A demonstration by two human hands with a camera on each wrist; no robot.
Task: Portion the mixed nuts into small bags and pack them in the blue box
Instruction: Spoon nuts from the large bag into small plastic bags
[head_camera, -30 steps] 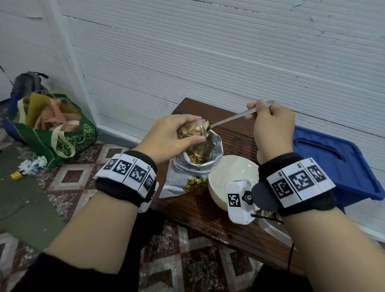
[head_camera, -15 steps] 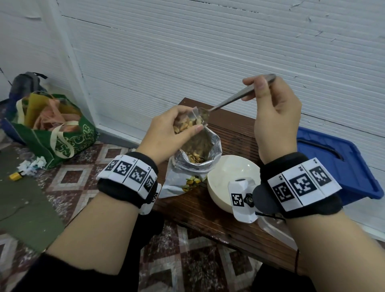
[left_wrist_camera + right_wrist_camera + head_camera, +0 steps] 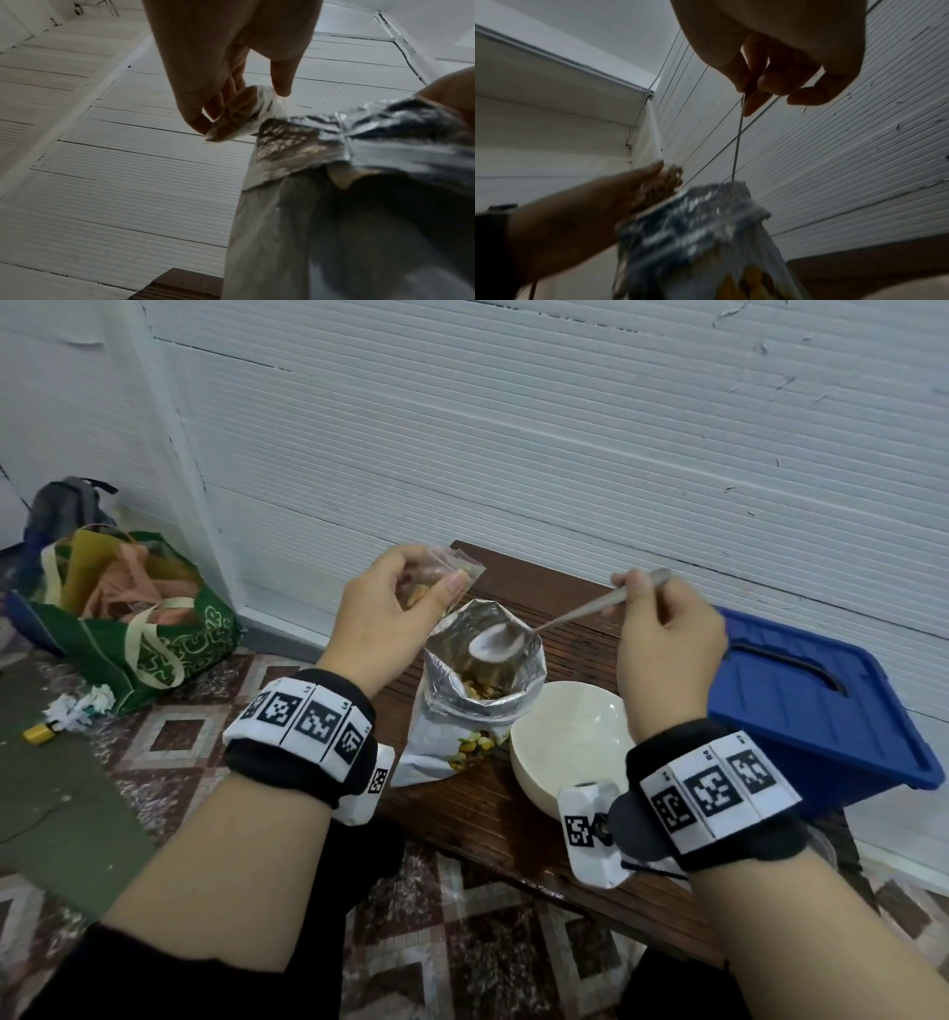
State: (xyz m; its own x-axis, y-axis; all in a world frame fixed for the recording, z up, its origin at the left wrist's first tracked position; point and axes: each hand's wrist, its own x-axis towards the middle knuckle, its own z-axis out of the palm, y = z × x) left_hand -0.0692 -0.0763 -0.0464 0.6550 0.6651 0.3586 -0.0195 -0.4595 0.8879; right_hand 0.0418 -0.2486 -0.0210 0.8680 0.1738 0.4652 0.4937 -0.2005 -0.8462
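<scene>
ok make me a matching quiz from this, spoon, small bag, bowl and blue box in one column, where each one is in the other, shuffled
Things:
1. spoon
2. small bag
3. bowl
4. blue box

Places:
A. on the table, beside the foil bag
B. pinched in the left hand
C. far right, lid on
D. held by the right hand, its scoop over the foil bag's mouth

Pairs: 1-D, 2-B, 3-A, 4-C
</scene>
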